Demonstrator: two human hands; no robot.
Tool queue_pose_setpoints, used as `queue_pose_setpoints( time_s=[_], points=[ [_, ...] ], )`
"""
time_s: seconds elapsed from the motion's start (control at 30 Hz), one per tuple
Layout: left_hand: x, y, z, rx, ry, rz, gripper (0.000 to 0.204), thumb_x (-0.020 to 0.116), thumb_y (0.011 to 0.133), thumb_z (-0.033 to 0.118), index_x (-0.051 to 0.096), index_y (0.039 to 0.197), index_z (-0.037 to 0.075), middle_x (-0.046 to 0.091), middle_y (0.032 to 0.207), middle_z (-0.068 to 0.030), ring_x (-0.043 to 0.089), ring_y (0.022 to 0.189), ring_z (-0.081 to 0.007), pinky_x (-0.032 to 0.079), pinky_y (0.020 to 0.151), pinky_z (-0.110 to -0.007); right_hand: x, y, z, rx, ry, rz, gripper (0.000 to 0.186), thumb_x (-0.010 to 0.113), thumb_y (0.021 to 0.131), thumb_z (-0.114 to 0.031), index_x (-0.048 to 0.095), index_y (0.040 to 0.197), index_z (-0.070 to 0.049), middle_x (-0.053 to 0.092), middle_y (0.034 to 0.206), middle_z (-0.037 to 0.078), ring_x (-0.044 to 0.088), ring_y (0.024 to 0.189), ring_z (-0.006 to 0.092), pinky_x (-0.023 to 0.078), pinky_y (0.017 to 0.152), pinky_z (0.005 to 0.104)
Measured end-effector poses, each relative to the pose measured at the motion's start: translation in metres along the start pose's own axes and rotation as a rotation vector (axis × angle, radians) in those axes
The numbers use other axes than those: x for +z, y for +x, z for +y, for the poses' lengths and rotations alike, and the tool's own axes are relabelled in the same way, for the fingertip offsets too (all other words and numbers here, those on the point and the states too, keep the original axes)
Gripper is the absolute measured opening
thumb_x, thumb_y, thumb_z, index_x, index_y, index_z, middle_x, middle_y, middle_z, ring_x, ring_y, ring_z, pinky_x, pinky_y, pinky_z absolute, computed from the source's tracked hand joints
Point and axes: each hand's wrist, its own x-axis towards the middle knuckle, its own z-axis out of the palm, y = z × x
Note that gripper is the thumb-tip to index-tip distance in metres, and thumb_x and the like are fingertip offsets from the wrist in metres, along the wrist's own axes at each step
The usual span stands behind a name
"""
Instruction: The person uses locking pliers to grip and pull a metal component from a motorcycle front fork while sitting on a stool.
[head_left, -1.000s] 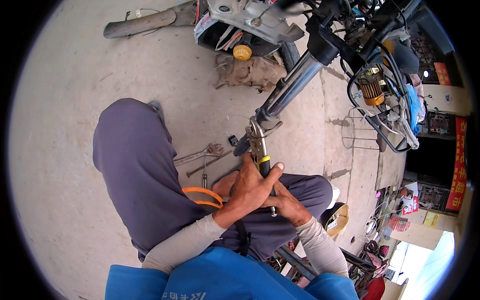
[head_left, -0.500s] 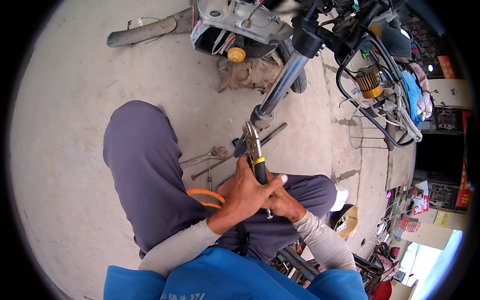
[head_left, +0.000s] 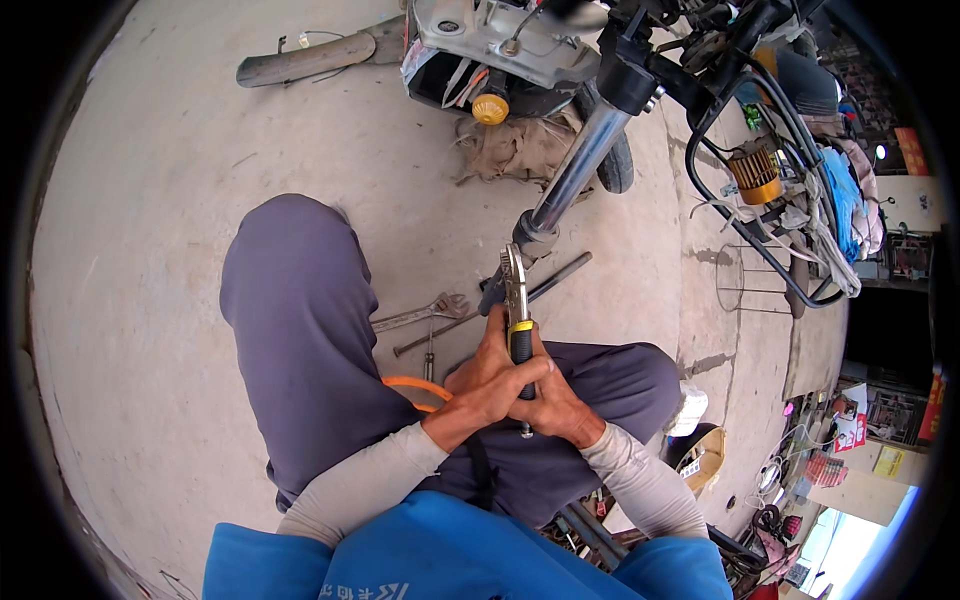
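1. Left hand (head_left: 487, 390): curled round the silver locking pliers with black-and-yellow grips (head_left: 520, 342), thumb laid across the handle toward the other hand.
2. Right hand (head_left: 558, 402): closed on the lower part of the same grips from the other side. Both hands press together there; metal end of the handle pokes out below them.
3. Pliers: over the lap, metal head pointing away from the torso, ending next to the lower end of the shiny silver fork tube (head_left: 582, 165). Can't tell if they touch it. Can't tell whether the plier head bites on anything.
4. Dark grey rounded piece (head_left: 491, 292): just left of the plier head, partly hidden by it.
5. Dark straight bar (head_left: 562, 275): on the concrete floor (head_left: 160, 280), slanting out to the right behind the pliers.
6. Left of the hands, on the floor: grey metal adjustable wrench (head_left: 412, 316), thin rusty rod (head_left: 430, 337) beside it, slim metal tool (head_left: 430, 352) near both.
7. Orange curved band (head_left: 418, 382): between the dark purple-grey trouser leg (head_left: 295, 330) and left wrist.
8. Beyond: brown crumpled sack (head_left: 510, 150) on the floor, below the yellow ribbed round cap (head_left: 490, 109).
9. Upper right: gold ribbed cylinder (head_left: 755, 178) by the black bent-tube frame (head_left: 692, 150), light blue plastic sheet (head_left: 842, 205) near it.
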Motion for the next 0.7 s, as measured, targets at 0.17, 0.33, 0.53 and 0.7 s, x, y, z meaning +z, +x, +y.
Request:
queue_pose_setpoints(
  time_s=[0.17, 0.33, 0.53, 0.7],
  points=[
    [0.000, -0.001, 0.004, 0.076, -0.062, 0.003, 0.059, 0.071, 0.070, 0.020, 0.048, 0.121, 0.004, 0.052, 0.113, -0.0118, 0.052, 0.107, -0.0212, 0.044, 0.095, -0.036, 0.000, 0.001, -0.003, -0.032, -0.091, -0.004, 0.095, 0.074, 0.070, -0.013, 0.027, 0.152, 0.002, 0.047, 0.137, 0.020, 0.046, 0.130, 0.0324, 0.038, 0.110, 0.0392],
    [-0.001, 0.001, -0.002, 0.097, -0.010, -0.037, 0.062, 0.072, 0.072, 0.024, 0.046, 0.126, 0.004, 0.052, 0.114, -0.0127, 0.052, 0.110, -0.0221, 0.044, 0.097, -0.037, -0.001, -0.002, 0.000, 0.045, -0.021, -0.007, 0.095, 0.074, 0.070, -0.012, 0.028, 0.152, 0.001, 0.045, 0.139, 0.019, 0.045, 0.132, 0.0361, 0.037, 0.111, 0.0407],
    [-0.020, -0.003, 0.011, 0.069, 0.263, -0.104, 0.077, 0.067, 0.082, 0.027, 0.036, 0.145, -0.002, 0.051, 0.130, -0.0194, 0.051, 0.126, -0.0296, 0.041, 0.107, -0.041, 0.024, -0.006, -0.034, 0.283, 0.018, 0.074, 0.087, 0.070, 0.077, -0.005, 0.027, 0.152, 0.003, 0.044, 0.144, 0.023, 0.044, 0.136, 0.0366, 0.037, 0.113, 0.0418],
    [-0.039, -0.028, 0.045, -0.013, 0.224, -0.203, 0.060, 0.066, 0.088, 0.023, 0.045, 0.135, -0.006, 0.056, 0.124, -0.0200, 0.056, 0.112, -0.0255, 0.047, 0.095, -0.038, 0.080, -0.010, -0.046, 0.156, -0.043, 0.370, 0.097, 0.073, 0.081, -0.009, 0.014, 0.157, 0.005, 0.033, 0.154, 0.029, 0.038, 0.141, 0.0402, 0.033, 0.116, 0.0436]
  ],
)
